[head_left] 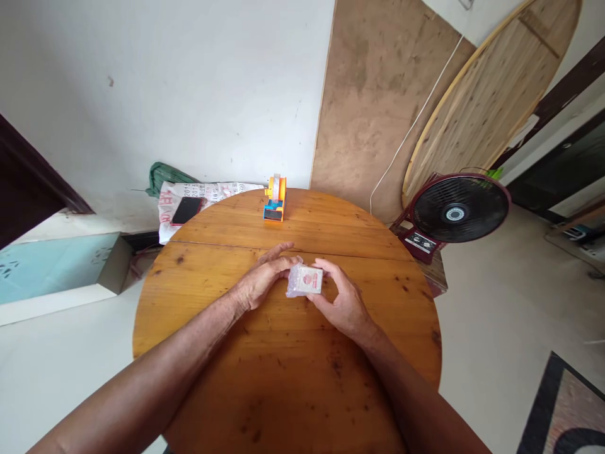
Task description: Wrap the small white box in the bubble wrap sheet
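A small pale box (312,281) with red print on its face is held just above the round wooden table, in front of me. Clear, faintly purple plastic wrap (295,281), apparently bubble wrap, covers its left end. My right hand (345,304) grips the box from the right, thumb on the near edge and fingers on the far edge. At the left, my left hand (262,277) has a digit on the upper edge of the wrap, while another finger stretches out past it. The undersides of the wrap and box are hidden.
An orange and blue tape dispenser (275,198) stands at the far side of the wooden table (283,391). A black phone (188,210) lies on a printed white sack (166,214) at the back left. A dark red fan (456,211) stands beyond the table's right edge.
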Demonstrator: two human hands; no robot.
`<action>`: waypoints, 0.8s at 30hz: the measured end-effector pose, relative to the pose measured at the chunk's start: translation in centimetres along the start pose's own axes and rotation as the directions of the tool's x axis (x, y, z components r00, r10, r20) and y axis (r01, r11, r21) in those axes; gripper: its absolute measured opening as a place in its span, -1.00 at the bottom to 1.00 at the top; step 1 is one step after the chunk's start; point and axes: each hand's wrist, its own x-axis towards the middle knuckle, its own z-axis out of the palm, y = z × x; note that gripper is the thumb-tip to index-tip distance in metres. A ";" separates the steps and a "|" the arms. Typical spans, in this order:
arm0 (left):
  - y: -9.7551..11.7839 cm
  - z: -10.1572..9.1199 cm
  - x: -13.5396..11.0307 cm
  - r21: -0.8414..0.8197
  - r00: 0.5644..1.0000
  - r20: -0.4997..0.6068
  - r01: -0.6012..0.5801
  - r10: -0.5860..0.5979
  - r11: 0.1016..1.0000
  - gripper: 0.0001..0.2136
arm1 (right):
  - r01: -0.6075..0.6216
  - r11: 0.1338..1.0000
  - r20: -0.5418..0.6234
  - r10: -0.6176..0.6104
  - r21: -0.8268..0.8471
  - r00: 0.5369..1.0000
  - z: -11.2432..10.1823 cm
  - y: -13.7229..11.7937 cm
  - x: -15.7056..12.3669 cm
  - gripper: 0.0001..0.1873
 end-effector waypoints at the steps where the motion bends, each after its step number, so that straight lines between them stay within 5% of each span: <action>1: -0.1 -0.1 0.1 0.022 1.000 -0.015 -0.005 0.005 1.000 -0.40 | -0.020 1.000 0.003 0.020 0.023 1.000 0.1 0.0 0.0 -0.40; 10: -0.1 0.4 -0.3 0.248 1.000 0.023 -0.007 0.002 0.969 -0.50 | -0.243 0.969 0.184 0.233 0.034 0.955 0.0 -1.2 0.4 -0.39; 17: 0.4 0.2 -0.4 0.314 0.998 -0.029 -0.043 0.055 0.949 -0.52 | -0.183 0.983 0.218 0.181 -0.011 0.959 -0.6 -1.7 0.4 -0.32; 24: -0.6 0.1 0.0 0.375 0.998 0.056 -0.026 0.005 0.926 -0.37 | -0.133 0.989 0.152 0.142 -0.071 0.978 -0.3 -1.1 0.4 -0.43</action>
